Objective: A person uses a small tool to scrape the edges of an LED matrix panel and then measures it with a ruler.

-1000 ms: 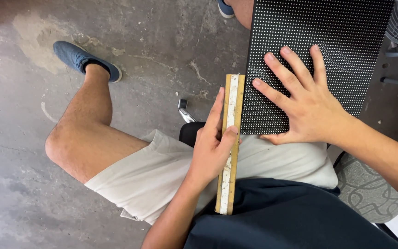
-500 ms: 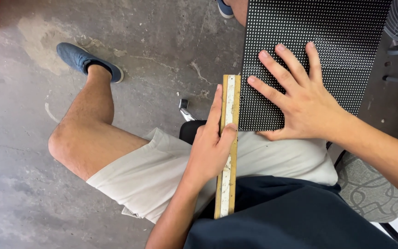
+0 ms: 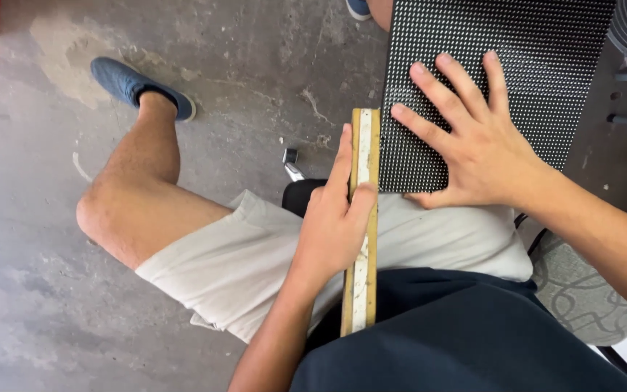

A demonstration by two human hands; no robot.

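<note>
Now, centre of the frame: the left hand [image 3: 335, 225] is wrapped around a long wooden bar [image 3: 361, 218] with a pale strip down its middle, fingers closed on its left edge and the thumb pressed across its face. The bar runs nearly straight up and down the picture, from the dark shirt [image 3: 459, 334] at the bottom up to mid-frame, and its right edge sits right against the left edge of a black dotted panel [image 3: 524, 65]. That panel fills the upper right, resting on the person's lap over the pale shorts [image 3: 255, 261]. The right hand [image 3: 473, 138] lies flat on the panel's lower left part, fingers spread wide and pointing toward the upper left, palm down, gripping nothing. The two hands are near each other but not touching. Over on the left, a bare knee and leg run up to a blue shoe [image 3: 136, 83] on the grey concrete floor [image 3: 30, 290].
</note>
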